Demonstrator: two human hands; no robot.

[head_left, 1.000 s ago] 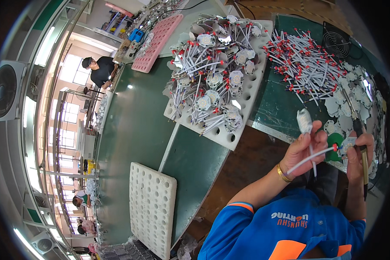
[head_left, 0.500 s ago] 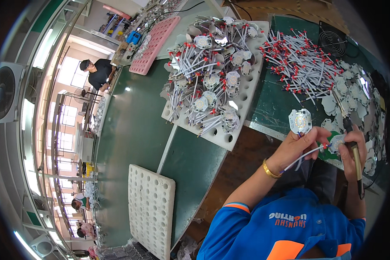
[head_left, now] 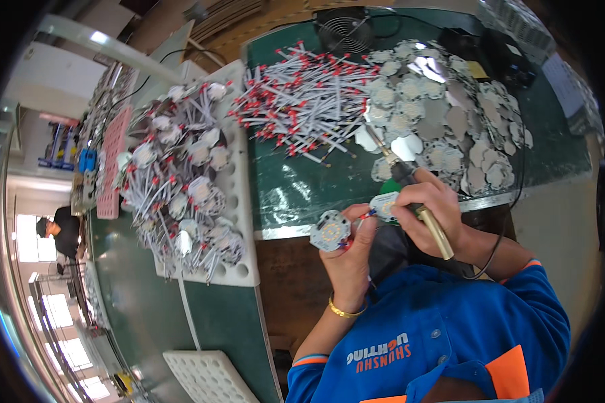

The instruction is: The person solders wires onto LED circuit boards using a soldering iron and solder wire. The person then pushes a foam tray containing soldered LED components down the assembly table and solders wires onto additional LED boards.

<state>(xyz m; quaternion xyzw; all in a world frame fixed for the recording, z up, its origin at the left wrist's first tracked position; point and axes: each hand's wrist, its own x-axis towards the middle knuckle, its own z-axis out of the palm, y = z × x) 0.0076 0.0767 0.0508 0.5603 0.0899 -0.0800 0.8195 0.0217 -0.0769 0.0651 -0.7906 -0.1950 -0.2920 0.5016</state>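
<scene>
My left hand (head_left: 351,269), a gold bracelet at its wrist, is closed on a round LED board (head_left: 331,231) whose yellow dots face up. A short wire end with a red sleeve (head_left: 365,216) shows by its fingertips. My right hand (head_left: 431,207) grips a soldering iron (head_left: 436,234), its tip pointing up and away to the left. The same hand's thumb and fingers also pinch a second LED board (head_left: 383,205), close beside the left fingertips. The rest of the wire is hidden behind my left hand.
Beyond my hands lie a heap of white wires (head_left: 309,101) with red sleeves and a pile of bare LED boards (head_left: 444,124). A black fan (head_left: 343,32) stands at the back. Left, wired boards (head_left: 181,181) cover a white perforated foam tray (head_left: 245,221). The iron's cord (head_left: 511,232) loops right.
My view has swung right, so the bench and both heaps sit further left. Both hands keep their holds; the white wire that hung below my left hand is out of sight.
</scene>
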